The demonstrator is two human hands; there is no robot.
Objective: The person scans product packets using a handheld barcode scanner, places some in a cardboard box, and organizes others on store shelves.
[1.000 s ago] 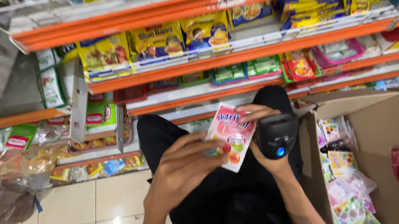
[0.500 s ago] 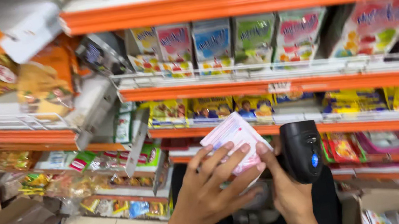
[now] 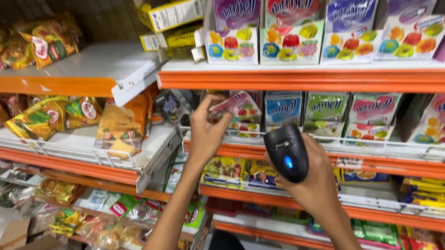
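Two hands are up at the orange metal shelf (image 3: 306, 80). My left hand (image 3: 207, 132) pinches a flat pink sachet printed with fruit (image 3: 231, 107), holding it at the front of the row of like sachets (image 3: 337, 113) on the middle tier. My right hand (image 3: 313, 179) is wrapped around a black handheld barcode scanner with a blue light (image 3: 287, 153), just below that row.

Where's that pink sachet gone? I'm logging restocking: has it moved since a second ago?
Yes. The left hand has carried the pink sachet from beside the scanner up to the middle orange shelf.
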